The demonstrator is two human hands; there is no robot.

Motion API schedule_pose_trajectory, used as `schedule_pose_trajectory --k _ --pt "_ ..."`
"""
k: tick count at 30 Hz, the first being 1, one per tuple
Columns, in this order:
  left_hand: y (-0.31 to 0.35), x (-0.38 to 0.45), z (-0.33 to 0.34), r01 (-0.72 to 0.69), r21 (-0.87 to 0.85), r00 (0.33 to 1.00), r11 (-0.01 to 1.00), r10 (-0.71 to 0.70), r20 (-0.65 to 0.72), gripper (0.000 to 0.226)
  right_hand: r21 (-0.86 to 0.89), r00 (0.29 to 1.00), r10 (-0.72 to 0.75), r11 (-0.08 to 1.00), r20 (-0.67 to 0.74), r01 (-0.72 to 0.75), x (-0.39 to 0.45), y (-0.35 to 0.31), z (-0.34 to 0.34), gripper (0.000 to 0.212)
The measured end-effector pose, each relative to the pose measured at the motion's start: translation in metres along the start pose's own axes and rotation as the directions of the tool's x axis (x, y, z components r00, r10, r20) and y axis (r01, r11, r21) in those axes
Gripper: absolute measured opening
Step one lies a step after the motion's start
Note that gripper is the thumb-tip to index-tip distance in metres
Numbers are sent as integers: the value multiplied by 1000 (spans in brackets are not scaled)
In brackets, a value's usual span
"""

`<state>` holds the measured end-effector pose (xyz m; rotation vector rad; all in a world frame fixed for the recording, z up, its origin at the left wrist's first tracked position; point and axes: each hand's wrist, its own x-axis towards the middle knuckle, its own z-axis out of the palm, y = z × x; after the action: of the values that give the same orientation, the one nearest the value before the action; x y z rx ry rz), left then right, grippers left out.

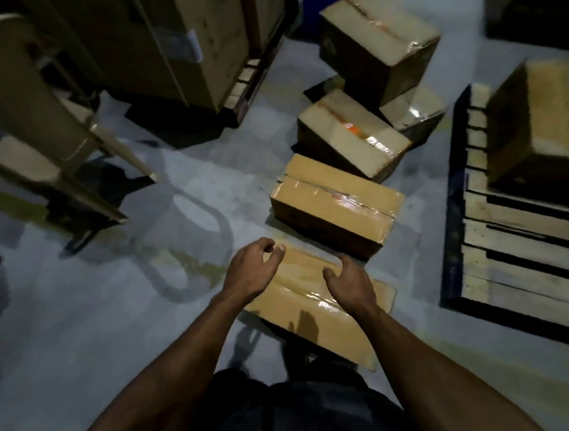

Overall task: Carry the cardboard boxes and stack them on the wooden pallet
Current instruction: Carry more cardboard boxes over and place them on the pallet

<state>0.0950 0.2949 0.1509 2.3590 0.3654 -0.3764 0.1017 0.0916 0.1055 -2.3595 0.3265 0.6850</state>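
Grey concrete floor [68,325], dim light, some blur at the far left.

Big cartons [155,47] stacked at the far side on a dark base, strapped, white label on one face. More blurred cardboard [23,97] at the left edge, leaning.

Pallet [509,253] on the floor at the right edge: pale wood slats, dark blue rim. One box on pallet [542,129] sits at its far end; near slats are bare.

Row of taped boxes runs along the floor left of the pallet, from the near middle to the far side:
- top box [379,42], farthest, tilted, resting on others
- small box [412,109] under it, partly hidden
- third box [348,136], tilted, just beside the small one
- second box [335,209], flat, near the third
- near box [314,299], flat, closest to the person, just beside the second; glossy tape along its top seam

Between near box and pallet: only a strip of floor. Faint curved mark on the floor left of the row.

Hands, both arms stretched forward and down over the near box:
- left hand [253,269] over the box's far-left corner, fingers loosely curled, holding nothing; contact unclear
- right hand [349,281] over the top centre, fingers relaxed, spread, holding nothing; may touch the top, can't tell

Dark trousers [303,412] at the bottom edge.
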Motion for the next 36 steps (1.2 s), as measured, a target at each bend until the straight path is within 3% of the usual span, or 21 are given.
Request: schedule_pose_trajectory --k 5,9,15,20,22,24,26,29,31,34,36 --pt "21 83 -10 -198 86 967 977 180 181 46 172 970 199 970 -141 -174 27 -22 6 60" --pt "37 149 -4 -372 126 879 920 304 368 48 331 893 402 886 -201 -324 47 -39 22 61" --pt "37 240 23 -627 196 655 754 374 657 64 620 652 740 593 -168 -514 72 -59 61 66" --pt "32 274 64 -735 223 508 640 302 807 66 808 433 901 256 -1 -531 83 -57 101 75" --pt "26 281 74 -752 251 500 609 279 820 76 845 392 919 171 48 -507 85 -55 117 80" --pt "8 294 124 -796 249 439 552 242 866 74 862 297 945 33 138 -506 100 -27 150 82" --pt "-20 310 187 -809 258 404 528 180 897 71 874 249 941 -88 231 -479 122 13 192 82" --pt "-59 328 268 -813 281 394 510 126 910 84 898 163 958 -152 237 -413 148 67 255 81" --pt "-85 337 314 -820 299 387 487 87 918 96 881 106 954 -213 282 -423 165 97 297 90" --pt "-115 345 361 -828 321 369 459 14 930 82 853 46 917 -349 396 -388 183 126 340 104" --pt "-134 350 383 -833 321 363 451 8 932 72 854 40 911 -368 410 -368 189 135 361 104"
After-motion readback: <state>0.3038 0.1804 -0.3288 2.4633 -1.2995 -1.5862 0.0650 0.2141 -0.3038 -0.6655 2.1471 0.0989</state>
